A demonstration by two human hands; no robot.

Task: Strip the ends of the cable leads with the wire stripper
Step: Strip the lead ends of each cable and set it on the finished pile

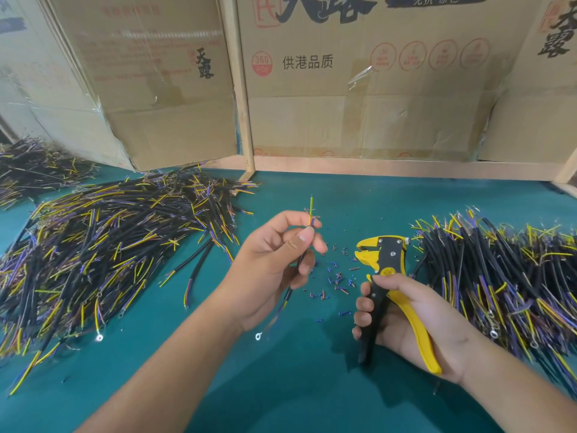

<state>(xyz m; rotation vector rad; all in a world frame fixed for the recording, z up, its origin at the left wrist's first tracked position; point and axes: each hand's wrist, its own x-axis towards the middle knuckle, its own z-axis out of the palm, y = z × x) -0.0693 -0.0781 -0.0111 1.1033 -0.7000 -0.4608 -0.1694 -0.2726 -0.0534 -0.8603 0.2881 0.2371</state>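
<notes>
My left hand pinches a black cable near its upper end. The cable's yellow-green lead points straight up above my fingers. Its lower end hangs under my palm and ends in a ring terminal just above the mat. My right hand grips the handles of a yellow and black wire stripper. The stripper's jaws point left, toward the cable, and are a short way to its right with nothing in them.
A large heap of black cables with yellow, purple and blue leads lies on the left of the green mat. Another heap lies on the right. Small insulation scraps lie between my hands. Cardboard boxes stand behind.
</notes>
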